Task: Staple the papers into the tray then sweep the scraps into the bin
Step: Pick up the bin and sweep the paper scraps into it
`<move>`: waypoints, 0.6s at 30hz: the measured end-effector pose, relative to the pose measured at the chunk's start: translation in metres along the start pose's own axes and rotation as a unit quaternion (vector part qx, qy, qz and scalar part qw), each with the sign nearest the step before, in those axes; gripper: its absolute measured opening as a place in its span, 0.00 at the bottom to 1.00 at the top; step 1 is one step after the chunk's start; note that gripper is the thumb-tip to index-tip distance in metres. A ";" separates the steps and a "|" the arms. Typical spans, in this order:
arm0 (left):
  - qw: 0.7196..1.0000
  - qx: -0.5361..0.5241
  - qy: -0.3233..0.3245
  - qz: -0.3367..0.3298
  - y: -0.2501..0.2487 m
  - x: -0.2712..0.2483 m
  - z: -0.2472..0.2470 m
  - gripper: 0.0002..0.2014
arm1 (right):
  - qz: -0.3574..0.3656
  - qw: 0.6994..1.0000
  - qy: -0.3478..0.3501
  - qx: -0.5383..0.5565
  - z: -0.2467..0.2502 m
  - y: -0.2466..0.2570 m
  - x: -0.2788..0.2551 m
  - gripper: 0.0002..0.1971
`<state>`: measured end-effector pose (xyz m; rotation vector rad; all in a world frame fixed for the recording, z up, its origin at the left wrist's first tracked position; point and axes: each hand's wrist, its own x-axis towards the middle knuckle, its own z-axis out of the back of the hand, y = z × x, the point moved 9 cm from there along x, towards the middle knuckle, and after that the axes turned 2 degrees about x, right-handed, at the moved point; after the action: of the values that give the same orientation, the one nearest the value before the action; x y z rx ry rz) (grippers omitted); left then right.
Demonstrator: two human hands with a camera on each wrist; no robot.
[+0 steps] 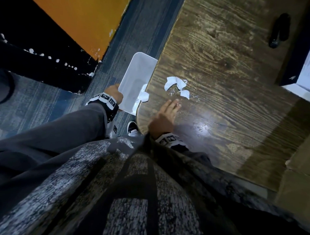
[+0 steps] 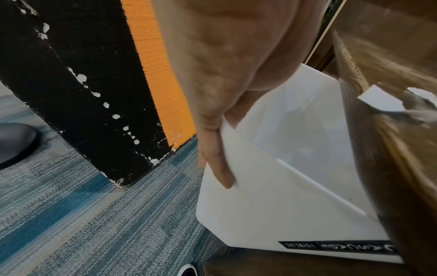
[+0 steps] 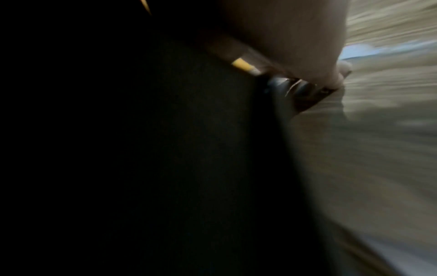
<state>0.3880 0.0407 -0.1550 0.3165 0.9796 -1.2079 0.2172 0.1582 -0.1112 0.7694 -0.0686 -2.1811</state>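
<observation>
Now left hand (image 1: 116, 94) grips one bin (image 1: 139, 68); right hand (image 1: 164, 117) fingers straight; three scraps (image 1: 176, 84) on table (image 1: 219, 61).

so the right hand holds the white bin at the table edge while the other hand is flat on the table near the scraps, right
Not quite: the left hand grips the white bin at the table edge, as the head view shows. The right hand is the flat one near the scraps.

Torn white scraps (image 1: 176, 86) near table edge, beside white bin (image 1: 136, 82)
</observation>
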 end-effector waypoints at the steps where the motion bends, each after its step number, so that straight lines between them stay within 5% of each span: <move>1: 1.000 -0.006 -0.001 -0.004 -0.001 0.000 0.001 0.29 | 0.019 0.999 0.037 -0.009 -0.013 0.008 -0.005 0.37; 13: 0.998 -0.053 0.027 -0.016 0.004 -0.004 0.009 0.21 | 0.201 0.961 0.189 -0.016 -0.056 0.120 -0.021 0.34; 15: 0.998 -0.056 0.018 -0.011 0.004 -0.004 0.013 0.24 | 0.227 0.958 0.174 0.011 -0.035 0.112 -0.014 0.32; 18: 0.997 -0.068 0.019 -0.001 0.005 -0.001 0.014 0.29 | 0.210 0.972 0.039 0.100 0.028 0.063 0.007 0.27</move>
<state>0.3990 0.0335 -0.1474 0.2323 1.0900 -1.1334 0.2411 0.1052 -0.0738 0.8634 -0.3834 -1.7558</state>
